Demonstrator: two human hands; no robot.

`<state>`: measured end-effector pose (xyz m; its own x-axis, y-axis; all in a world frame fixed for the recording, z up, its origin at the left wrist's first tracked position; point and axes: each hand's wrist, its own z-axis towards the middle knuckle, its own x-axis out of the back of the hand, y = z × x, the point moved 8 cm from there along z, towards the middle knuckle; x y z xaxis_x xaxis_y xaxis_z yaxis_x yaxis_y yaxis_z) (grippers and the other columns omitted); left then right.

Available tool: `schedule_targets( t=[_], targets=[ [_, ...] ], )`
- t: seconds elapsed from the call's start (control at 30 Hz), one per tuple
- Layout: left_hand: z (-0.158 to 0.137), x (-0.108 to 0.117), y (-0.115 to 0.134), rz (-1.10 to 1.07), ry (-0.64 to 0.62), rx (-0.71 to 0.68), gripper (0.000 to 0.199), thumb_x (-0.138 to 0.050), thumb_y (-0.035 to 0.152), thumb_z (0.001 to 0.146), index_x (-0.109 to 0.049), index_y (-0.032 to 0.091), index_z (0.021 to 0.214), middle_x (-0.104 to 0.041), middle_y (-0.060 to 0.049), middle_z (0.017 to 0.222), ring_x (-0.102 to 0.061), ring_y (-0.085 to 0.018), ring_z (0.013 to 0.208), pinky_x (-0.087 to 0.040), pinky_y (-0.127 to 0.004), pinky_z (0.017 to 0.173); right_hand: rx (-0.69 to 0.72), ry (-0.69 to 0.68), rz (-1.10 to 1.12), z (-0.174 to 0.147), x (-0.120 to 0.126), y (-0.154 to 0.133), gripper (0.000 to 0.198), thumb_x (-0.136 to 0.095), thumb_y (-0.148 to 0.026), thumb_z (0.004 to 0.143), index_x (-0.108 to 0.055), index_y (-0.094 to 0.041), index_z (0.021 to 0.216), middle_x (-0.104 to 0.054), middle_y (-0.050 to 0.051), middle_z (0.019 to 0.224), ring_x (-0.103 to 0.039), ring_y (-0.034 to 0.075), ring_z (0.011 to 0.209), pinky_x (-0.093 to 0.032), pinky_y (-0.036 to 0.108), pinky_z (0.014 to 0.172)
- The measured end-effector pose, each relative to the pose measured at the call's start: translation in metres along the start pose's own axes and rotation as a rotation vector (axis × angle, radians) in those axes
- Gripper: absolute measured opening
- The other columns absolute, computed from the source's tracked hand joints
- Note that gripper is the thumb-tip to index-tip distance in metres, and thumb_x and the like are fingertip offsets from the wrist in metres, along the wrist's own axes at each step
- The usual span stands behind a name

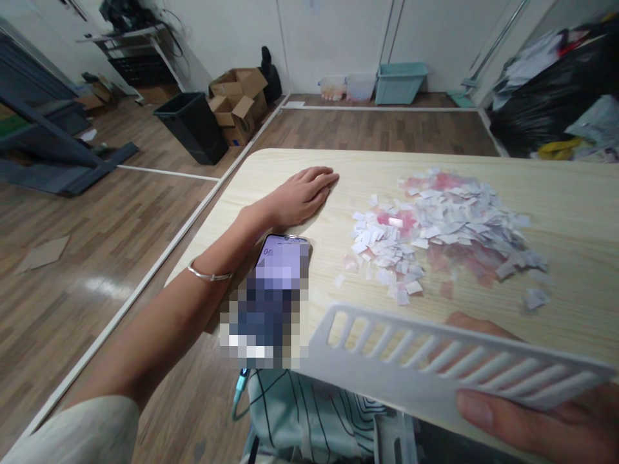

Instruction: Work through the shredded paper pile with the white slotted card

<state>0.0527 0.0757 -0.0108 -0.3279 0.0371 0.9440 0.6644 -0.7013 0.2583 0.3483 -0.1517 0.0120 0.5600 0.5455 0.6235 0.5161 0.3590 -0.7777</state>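
Note:
My left hand (305, 195) rests palm down on the pale wooden table (358, 169), fingers stretched out, holding nothing. A smartphone (280, 264) with a lit screen lies just below that wrist, its lower part blurred out. In my right hand (536, 412) is a white slotted plastic piece (387, 367), gripped near its right end with the thumb on the near side and fingers behind. It is held over the table's near edge. Beyond it spreads a heap of small white paper pieces (464, 216), mixed with pinkish translucent scraps (483, 261).
A teal cable (240, 386) hangs below the phone, beside a light teal striped fabric (309, 412). Across the floor stand a black bin (196, 129), cardboard boxes (236, 103) and a teal tub (400, 84). Black bags (546, 96) are piled at the right.

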Motion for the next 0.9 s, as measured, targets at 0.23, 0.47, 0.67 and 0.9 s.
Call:
schedule_targets(
  t=[0.23, 0.47, 0.67, 0.9],
  targets=[
    [0.000, -0.001, 0.000, -0.003, 0.009, 0.004, 0.068, -0.038, 0.039, 0.132, -0.065, 0.012, 0.189, -0.065, -0.028, 0.194, -0.062, -0.040, 0.183, -0.048, -0.063, 0.157, -0.280, 0.110, 0.261, 0.009, 0.007, 0.018, 0.068, -0.062, -0.105, 0.105, -0.096, -0.047, 0.096, -0.096, 0.011, 0.103, -0.093, 0.050, 0.103, -0.085, 0.070, 0.107],
    [0.000, -0.002, -0.004, -0.026, 0.023, -0.010, 0.065, -0.043, 0.037, 0.131, -0.066, 0.017, 0.189, -0.066, -0.026, 0.194, -0.061, -0.039, 0.184, -0.047, -0.063, 0.158, -0.471, 0.263, 0.271, 0.001, 0.012, 0.028, 0.068, -0.077, -0.113, 0.086, -0.096, -0.048, 0.092, -0.091, 0.015, 0.092, -0.092, 0.061, 0.123, -0.073, 0.081, 0.131],
    [0.000, -0.002, -0.005, -0.032, 0.012, -0.005, 0.064, -0.043, 0.038, 0.133, -0.065, 0.017, 0.190, -0.066, -0.025, 0.195, -0.061, -0.038, 0.184, -0.047, -0.061, 0.158, -0.606, 0.473, 0.306, -0.013, 0.012, 0.032, 0.057, -0.085, -0.100, 0.088, -0.095, -0.045, 0.097, -0.098, 0.012, 0.117, -0.091, 0.055, 0.133, -0.073, 0.070, 0.136],
    [0.000, -0.002, -0.004, -0.027, 0.010, -0.010, 0.065, -0.042, 0.037, 0.132, -0.066, 0.017, 0.189, -0.067, -0.025, 0.194, -0.061, -0.039, 0.183, -0.047, -0.063, 0.158, -0.672, 0.525, 0.283, -0.020, 0.011, 0.026, 0.052, -0.084, -0.097, 0.091, -0.097, -0.049, 0.105, -0.100, 0.007, 0.132, -0.090, 0.054, 0.140, -0.066, 0.071, 0.145]
  ],
)
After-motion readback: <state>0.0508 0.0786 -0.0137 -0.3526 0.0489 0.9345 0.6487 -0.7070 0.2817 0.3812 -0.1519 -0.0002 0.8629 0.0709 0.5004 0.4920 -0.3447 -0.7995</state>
